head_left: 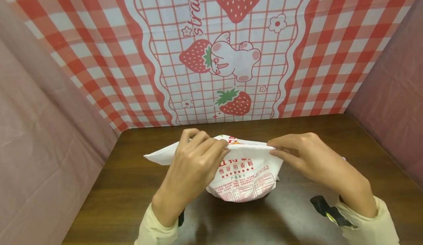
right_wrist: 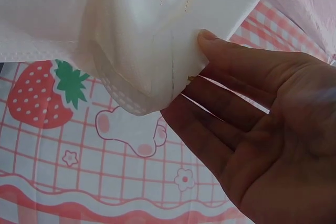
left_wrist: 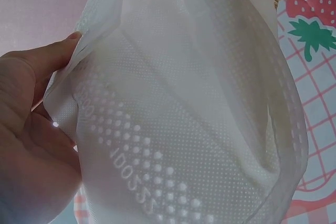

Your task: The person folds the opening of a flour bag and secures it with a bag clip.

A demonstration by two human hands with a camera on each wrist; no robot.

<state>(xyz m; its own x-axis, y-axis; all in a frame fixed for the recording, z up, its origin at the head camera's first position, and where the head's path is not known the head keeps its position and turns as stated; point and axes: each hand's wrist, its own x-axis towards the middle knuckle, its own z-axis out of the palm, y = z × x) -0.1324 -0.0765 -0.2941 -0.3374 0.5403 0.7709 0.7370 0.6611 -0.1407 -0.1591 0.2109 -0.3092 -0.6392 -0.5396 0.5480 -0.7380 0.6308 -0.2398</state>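
Note:
A white flour bag (head_left: 244, 188) with red Chinese printing stands near the middle of the table, its top edge level between both hands. My left hand (head_left: 195, 160) grips the top edge left of the middle, and a pointed flap of bag sticks out beyond it. At the right end of that edge, my right hand (head_left: 307, 155) pinches the bag between thumb and fingers. In the left wrist view, the thumb presses on the pale, dotted bag cloth (left_wrist: 157, 77). The right wrist view shows the thumb on the near face of a bag corner (right_wrist: 184, 45), with fingers behind. The bag's contents are hidden.
The dark brown wooden table (head_left: 112, 201) meets a red-checked strawberry cloth (head_left: 228, 54) at its back. Pink curtains hang on the left (head_left: 43, 127) and right (head_left: 393, 90). A black strap (head_left: 330, 212) hangs by the right wrist.

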